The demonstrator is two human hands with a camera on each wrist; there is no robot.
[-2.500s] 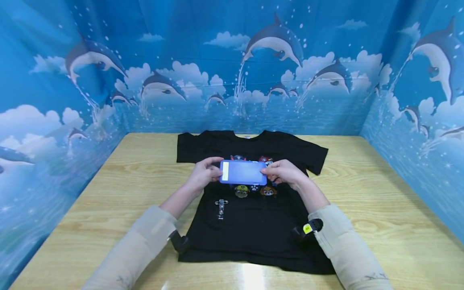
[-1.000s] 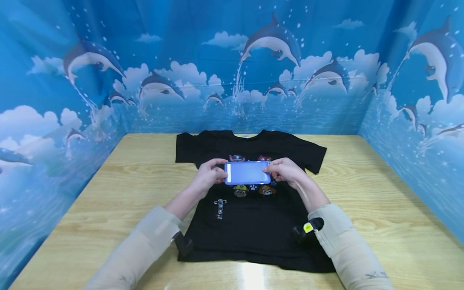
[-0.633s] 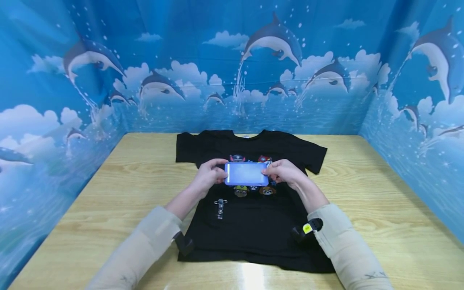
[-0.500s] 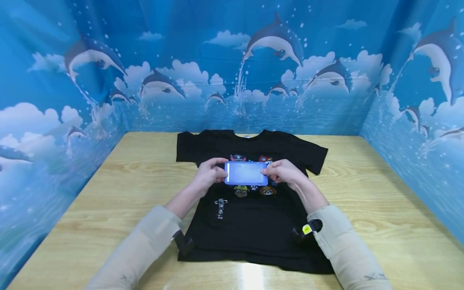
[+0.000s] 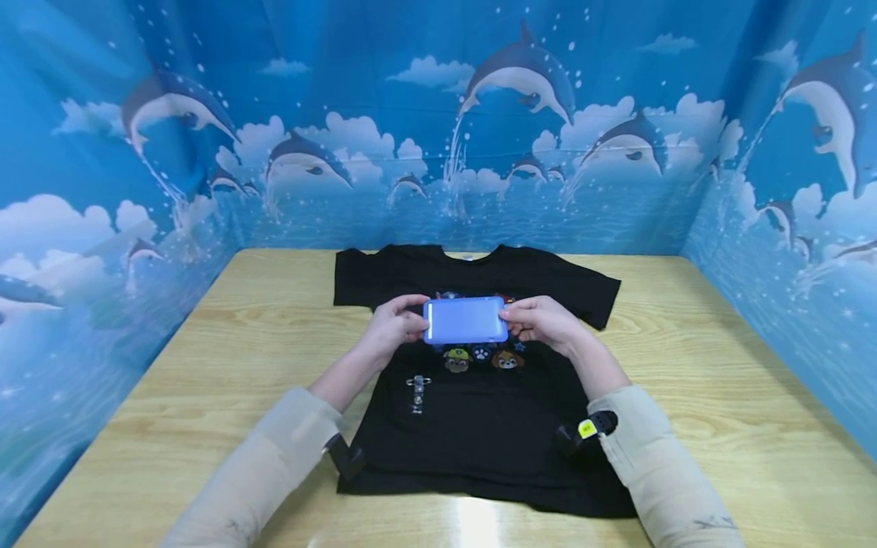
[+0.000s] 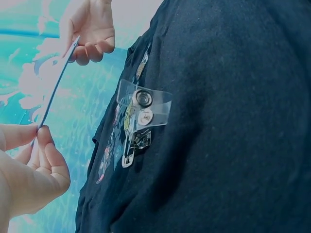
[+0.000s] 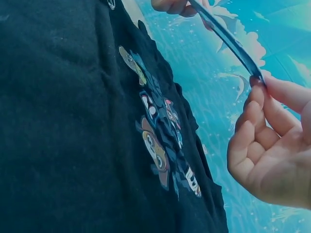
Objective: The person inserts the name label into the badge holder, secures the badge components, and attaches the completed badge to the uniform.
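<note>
Both hands hold a flat blue card holder [image 5: 467, 320] level above the black T-shirt [image 5: 479, 426]. It has a pale strip near its left end and looks thin edge-on in the left wrist view. My left hand [image 5: 387, 330] pinches its left end between thumb and fingers. At the right end, my right hand [image 5: 548, 323] pinches the edge with thumb and index finger, the other fingers curled below, as the right wrist view shows. A clear strap badge clip [image 6: 146, 109] with metal snaps and a safety pin lies on the shirt, apart from both hands.
Cartoon dog heads [image 5: 507, 360] are printed on the shirt's chest, partly covered by the card holder. The shirt lies spread on a wooden table [image 5: 274, 342]. A blue dolphin-print curtain [image 5: 384, 152] encloses the back and sides.
Compared with 2.5 seconds ago, the card holder sits slightly to the right. In the last half second it has risen a little, and my right thumb has shifted outward to its edge.
</note>
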